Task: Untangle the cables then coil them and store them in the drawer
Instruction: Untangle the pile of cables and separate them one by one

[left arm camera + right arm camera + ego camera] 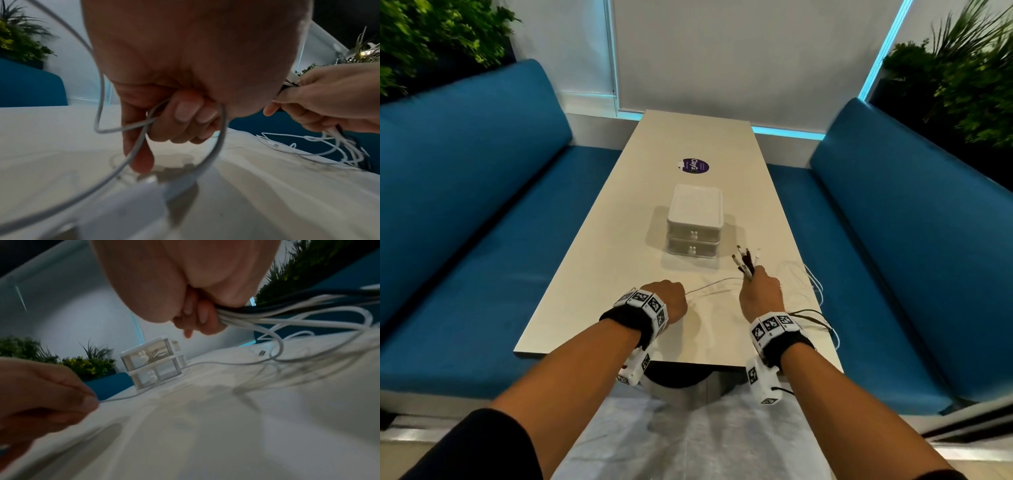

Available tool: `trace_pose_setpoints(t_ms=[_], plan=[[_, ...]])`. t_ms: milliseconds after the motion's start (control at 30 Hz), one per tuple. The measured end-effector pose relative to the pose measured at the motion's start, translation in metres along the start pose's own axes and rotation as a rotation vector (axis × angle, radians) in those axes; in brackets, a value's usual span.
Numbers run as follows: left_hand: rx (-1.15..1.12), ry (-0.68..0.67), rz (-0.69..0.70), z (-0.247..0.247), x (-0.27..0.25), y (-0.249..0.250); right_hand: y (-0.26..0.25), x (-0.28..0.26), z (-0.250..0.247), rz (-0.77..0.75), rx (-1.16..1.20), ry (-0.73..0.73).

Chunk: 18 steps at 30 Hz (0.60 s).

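My right hand (761, 293) grips a bundle of white and dark cables (745, 261) near their plug ends, which fan out above the fist; the bundle (242, 313) trails off to the right. Loose white loops (808, 284) lie on the table beside it. My left hand (667, 298) holds a single white cable (144, 129) in curled fingers, and that cable (710, 285) runs across toward the right hand. A small white two-drawer unit (695, 222) stands just beyond both hands, both drawers closed, with a coiled cable visible in the upper drawer (152, 355).
The long pale table (619, 274) runs away from me between two blue benches (465, 222). A purple round sticker (695, 166) lies beyond the drawer unit. Some cables hang over the table's right edge (825, 325). Plants stand behind both benches.
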<state>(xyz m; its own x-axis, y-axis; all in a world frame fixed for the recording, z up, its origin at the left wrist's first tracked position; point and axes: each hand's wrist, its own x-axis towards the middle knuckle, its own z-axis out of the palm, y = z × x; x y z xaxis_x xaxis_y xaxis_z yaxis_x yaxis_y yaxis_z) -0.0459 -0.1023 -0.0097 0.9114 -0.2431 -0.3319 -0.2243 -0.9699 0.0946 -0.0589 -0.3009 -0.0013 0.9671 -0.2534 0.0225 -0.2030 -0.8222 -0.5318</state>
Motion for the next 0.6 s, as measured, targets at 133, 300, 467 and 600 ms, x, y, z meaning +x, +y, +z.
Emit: trace_pose_setpoints(t_ms=[133, 300, 467, 600], plan=[[-0.063, -0.008, 0.093, 0.002, 0.003, 0.014, -0.011, -0.015, 0.016, -0.242, 0.130, -0.201], [-0.268, 0.031, 0.175, -0.004, 0.005, 0.018, -0.011, -0.016, 0.024, -0.316, 0.105, -0.337], [-0.201, 0.007, 0.135, -0.008, 0.003, 0.008, -0.005, -0.009, 0.026, -0.327, -0.090, -0.339], [-0.001, -0.043, 0.054, -0.010, 0.000, -0.019, 0.019, 0.004, 0.009, -0.198, -0.260, -0.281]])
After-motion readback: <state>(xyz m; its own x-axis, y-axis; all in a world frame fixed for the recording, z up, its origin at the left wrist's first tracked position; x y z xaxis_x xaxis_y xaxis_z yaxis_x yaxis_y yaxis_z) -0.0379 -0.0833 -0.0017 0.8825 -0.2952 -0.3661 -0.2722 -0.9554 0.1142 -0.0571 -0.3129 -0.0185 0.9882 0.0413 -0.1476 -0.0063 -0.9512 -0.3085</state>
